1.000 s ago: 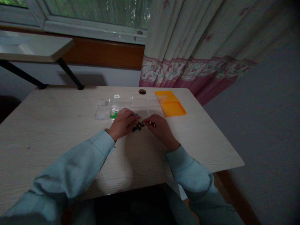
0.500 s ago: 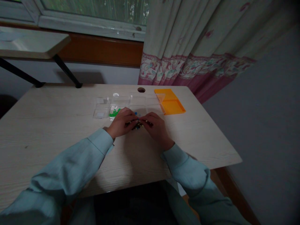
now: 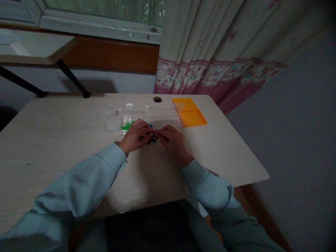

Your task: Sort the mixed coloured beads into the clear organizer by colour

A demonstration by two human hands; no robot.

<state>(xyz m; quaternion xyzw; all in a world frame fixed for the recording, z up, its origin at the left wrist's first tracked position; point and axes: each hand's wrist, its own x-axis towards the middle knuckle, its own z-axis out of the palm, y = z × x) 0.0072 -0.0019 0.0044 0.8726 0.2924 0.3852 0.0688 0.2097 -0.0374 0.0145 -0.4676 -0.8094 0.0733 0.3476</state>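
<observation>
My left hand (image 3: 136, 136) and my right hand (image 3: 173, 141) meet at the fingertips over the table, both with fingers closed in a pinch. What they pinch is too small to make out. Just below the fingertips lies a pile of small dark and pale pieces (image 3: 152, 140), partly covered by the hands. Right behind them stands a clear plastic compartment box (image 3: 112, 119) with its lid open. Green pieces (image 3: 127, 125) fill one compartment beside my left hand. A few blue pieces (image 3: 150, 125) show in the compartment beyond my fingertips.
An orange tray (image 3: 194, 119) lies at the back right, partly under the clear lid. A round cable hole (image 3: 157, 99) is near the table's back edge. At the left rear rises a shelf (image 3: 39, 45) on black legs. A patterned curtain (image 3: 199, 70) hangs behind the table.
Both hands stay together over the pile, with only slight finger movement. The whole view has shifted a little. The box and the orange tray have not moved on the table.
</observation>
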